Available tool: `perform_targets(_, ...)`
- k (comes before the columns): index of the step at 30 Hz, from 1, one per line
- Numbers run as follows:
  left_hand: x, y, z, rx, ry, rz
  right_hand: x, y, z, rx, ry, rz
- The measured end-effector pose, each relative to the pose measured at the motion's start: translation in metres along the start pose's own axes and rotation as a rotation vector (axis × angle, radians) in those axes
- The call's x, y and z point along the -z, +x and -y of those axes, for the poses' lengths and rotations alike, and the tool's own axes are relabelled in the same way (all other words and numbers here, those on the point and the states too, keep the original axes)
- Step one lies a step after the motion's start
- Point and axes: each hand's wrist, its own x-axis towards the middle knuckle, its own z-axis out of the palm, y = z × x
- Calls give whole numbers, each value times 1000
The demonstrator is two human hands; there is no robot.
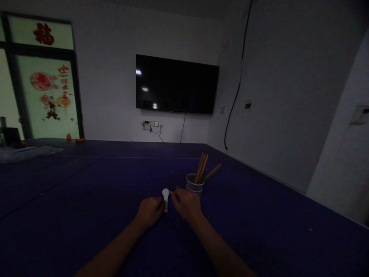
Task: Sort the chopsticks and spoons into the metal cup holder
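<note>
A small white spoon [165,193], bowl away from me and handle towards me, is between my two hands. My left hand [150,211] is closed with its fingertips at the spoon's handle. My right hand [188,204] is curled to the right of the spoon, its thumb and forefinger close to the bowl. Just beyond its knuckles a bit of a small pale-rimmed object shows; most of it is hidden. Behind that hand stands a grey metal cup [194,187], holding several wooden chopsticks [201,169] that lean different ways.
The dark blue tabletop [95,200] spreads wide, with small white specks on it. At the far left lie a plastic sheet [31,154] and a dark device [12,136]. Small orange objects [80,140] sit by the door. A black cable [238,92] hangs down the right wall.
</note>
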Motion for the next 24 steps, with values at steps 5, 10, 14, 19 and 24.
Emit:
perform_targets(5,2,-1,-1,-6,3,-8,-3,2,3,-75,-47,279)
perform_targets(10,3,-1,-1,-11,6,-10,-4,1,-1,-107,-103,385)
perform_targets(14,1,0,1,-20,19,1,-5,-1,-1,-131,-112,428)
perform_targets(19,-2,0,2,-25,11,-6,-2,2,-1,-212,-75,567)
perform_targets(24,-2,0,1,-30,13,-14,-2,4,-1,-252,-53,627)
